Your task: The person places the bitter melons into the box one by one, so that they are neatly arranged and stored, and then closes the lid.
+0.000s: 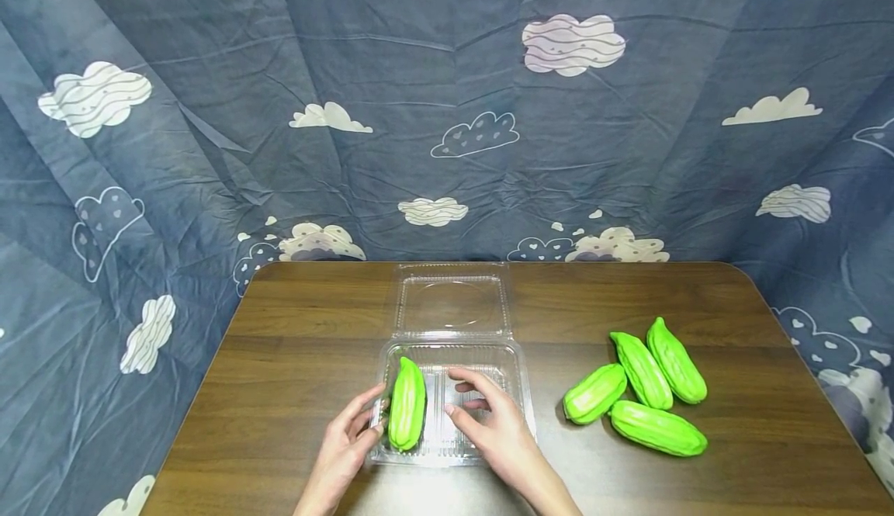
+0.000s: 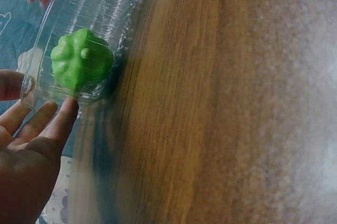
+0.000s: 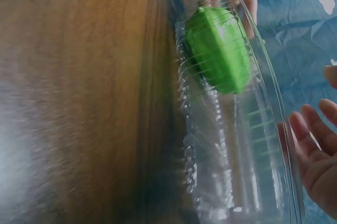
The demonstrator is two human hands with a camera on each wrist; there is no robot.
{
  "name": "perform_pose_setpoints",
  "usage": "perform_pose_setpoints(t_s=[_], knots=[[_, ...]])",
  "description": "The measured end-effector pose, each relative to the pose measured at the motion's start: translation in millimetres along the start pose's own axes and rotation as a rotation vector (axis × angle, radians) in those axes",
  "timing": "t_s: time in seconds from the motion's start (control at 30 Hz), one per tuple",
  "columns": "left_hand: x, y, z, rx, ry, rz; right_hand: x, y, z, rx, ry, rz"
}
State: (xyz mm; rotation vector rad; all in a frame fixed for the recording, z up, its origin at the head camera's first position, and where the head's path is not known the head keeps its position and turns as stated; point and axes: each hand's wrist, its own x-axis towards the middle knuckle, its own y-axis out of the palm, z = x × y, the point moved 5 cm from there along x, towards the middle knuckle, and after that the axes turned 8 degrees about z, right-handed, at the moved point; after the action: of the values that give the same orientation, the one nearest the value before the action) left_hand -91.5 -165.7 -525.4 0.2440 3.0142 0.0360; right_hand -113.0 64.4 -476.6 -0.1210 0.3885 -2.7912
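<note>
Clamshell (image 1: 482, 357): one green gourd (image 1: 407, 406) inside
Tabletop (image 1: 300, 368): four gourds (image 1: 641, 370) left outside
Left hand (image 1: 342, 442): pinches clamshell rim
Right hand (image 1: 494, 420): relaxed, empty

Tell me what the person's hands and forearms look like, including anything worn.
The left hand and right hand are bare, with no gloves and no rings or markings that I can see. The visible left forearm and right forearm show no sleeve, watch or cable.
</note>
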Motion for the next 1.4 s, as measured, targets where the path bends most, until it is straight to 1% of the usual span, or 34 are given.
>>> perform_pose_setpoints(t_s=[0.07,0.13,0.27,0.37,0.43,0.6,0.73,0.83,0.97,1.07,1.13,1.3,1.4], knots=[[-0.1,0.5,-0.1,-0.001,0.000,0.001,-6.0,-4.8,0.6,-0.005,-0.011,-0.031],[-0.3,0.9,-0.2,-0.001,0.001,0.002,-11.7,-9.4,1.3,-0.009,-0.041,-0.050],[-0.4,0.9,-0.3,-0.001,0.001,0.003,-21.5,-18.8,3.0,-0.028,-0.159,-0.075],[-0.2,0.7,-0.3,-0.003,0.000,0.007,-27.7,-26.7,3.2,-0.036,-0.228,-0.094],[0.0,0.9,-0.4,-0.004,0.001,0.009,-31.2,-32.2,1.9,-0.028,-0.246,-0.100],[0.2,1.7,-0.6,-0.005,0.004,0.010,-41.3,-46.2,-5.0,-0.049,-0.248,-0.128],[0.1,1.8,-1.6,-0.008,0.004,0.008,-51.2,-56.7,-10.5,-0.113,-0.235,-0.180],[-0.1,1.4,-2.9,-0.013,0.003,0.007,-58.2,-62.6,-14.1,-0.181,-0.259,-0.184],[0.0,1.1,-2.5,-0.007,-0.003,0.004,-67.6,-69.0,-19.3,-0.249,-0.354,-0.172],[0.2,1.3,-1.8,0.003,-0.007,0.005,-74.4,-75.6,-23.4,-0.283,-0.410,-0.195],[0.2,1.1,-1.9,0.004,-0.001,0.006,-78.1,-81.0,-25.7,-0.319,-0.425,-0.214],[0.2,1.0,-2.6,-0.018,0.012,0.012,-86.9,-97.3,-31.4,-0.431,-0.421,-0.254],[0.3,1.2,-2.0,-0.020,0.015,0.015,-92.1,-108.3,-34.4,-0.471,-0.431,-0.276]])
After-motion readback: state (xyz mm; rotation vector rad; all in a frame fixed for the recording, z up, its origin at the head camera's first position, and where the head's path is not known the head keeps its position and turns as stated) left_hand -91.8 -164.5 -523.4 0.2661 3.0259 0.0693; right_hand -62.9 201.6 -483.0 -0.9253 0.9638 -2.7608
